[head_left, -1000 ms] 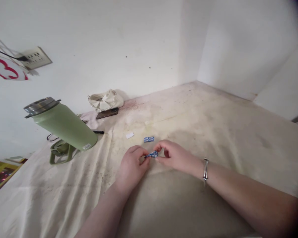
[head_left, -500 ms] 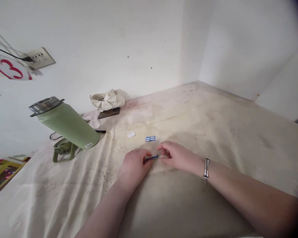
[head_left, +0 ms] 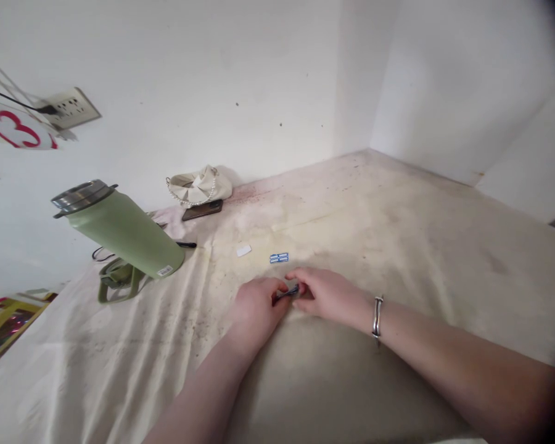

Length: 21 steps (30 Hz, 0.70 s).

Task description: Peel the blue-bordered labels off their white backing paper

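Pinched between the thumb and fingers of my left hand (head_left: 259, 306) is a small, thin, dark blue piece (head_left: 287, 293); its exact kind is too small to make out. My right hand (head_left: 328, 293) is at the piece's right end, its fingers curled around that end and partly covering it. Just beyond my hands, a flat blue-and-white piece (head_left: 279, 258) with pale rectangular sections lies on the cloth. A small white card-like piece (head_left: 243, 251) lies to its left.
A green tumbler (head_left: 124, 231) with a steel rim leans at the left beside its green handled lid (head_left: 119, 279). Behind are a cream pouch (head_left: 202, 187) with a beaded strap and a dark phone (head_left: 202, 210). A creased cloth (head_left: 351, 382) covers the table, against white walls.
My right hand has moved left onto the end of the dark blue piece, closing the small gap. My left hand keeps its hold and has shifted slightly right.
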Tool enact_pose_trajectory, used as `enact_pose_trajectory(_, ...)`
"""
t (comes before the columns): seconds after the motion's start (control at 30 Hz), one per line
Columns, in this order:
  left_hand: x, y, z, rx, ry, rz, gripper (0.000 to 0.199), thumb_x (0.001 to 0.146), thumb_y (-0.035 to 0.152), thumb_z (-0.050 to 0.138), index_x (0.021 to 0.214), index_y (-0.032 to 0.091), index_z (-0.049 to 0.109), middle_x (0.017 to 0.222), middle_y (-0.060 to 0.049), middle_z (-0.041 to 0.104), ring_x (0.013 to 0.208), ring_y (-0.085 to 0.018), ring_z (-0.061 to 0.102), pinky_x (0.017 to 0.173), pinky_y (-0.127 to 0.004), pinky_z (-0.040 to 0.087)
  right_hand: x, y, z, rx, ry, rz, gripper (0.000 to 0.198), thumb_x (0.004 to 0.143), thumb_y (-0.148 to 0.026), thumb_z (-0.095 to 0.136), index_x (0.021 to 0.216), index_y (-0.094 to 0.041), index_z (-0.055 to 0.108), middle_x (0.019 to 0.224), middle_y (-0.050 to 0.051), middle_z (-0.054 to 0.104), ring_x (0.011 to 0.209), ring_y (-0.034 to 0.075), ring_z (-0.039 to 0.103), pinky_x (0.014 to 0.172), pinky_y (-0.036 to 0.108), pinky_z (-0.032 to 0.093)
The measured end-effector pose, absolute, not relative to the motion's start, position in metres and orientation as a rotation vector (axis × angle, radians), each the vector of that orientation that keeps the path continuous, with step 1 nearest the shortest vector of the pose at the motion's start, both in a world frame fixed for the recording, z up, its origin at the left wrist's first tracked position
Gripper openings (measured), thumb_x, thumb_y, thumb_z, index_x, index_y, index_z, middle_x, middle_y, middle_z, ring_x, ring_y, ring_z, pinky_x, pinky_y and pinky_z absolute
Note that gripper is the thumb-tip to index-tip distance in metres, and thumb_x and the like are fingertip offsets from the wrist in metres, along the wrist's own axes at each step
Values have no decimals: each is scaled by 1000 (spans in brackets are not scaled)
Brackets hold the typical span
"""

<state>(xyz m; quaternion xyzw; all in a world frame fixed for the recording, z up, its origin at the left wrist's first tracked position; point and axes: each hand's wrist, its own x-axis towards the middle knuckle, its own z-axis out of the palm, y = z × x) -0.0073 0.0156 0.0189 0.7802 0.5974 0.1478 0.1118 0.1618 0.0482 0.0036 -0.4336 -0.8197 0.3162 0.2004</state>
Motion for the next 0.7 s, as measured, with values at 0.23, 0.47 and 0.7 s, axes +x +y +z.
enact_pose_trajectory(0.23,-6,16,20,2289,1744,431,11,75,23,55,75,21,66,67,0,61,66,-16,53,56,-25,29,160,47,5,-1226,-2347,758,13,74,-23,59,86,-19,63,76,2,62,64,14,52,56,24,33)
enact_pose_trajectory(0.47,-5,16,20,2264,1768,452,8,73,22,56,73,21,64,65,1,59,65,-16,52,56,-25,29,158,48,-1,-1210,-2356,681,3,76,-20,57,74,-19,59,70,0,60,62,12,50,54,23,29)
enact_pose_trajectory(0.7,-7,15,21,2249,1720,481,11,73,27,60,80,22,66,71,-1,63,69,-17,54,58,-25,34,158,50,1,-1206,-2352,690,7,77,-18,54,73,-19,59,71,1,61,64,13,50,55,23,29)
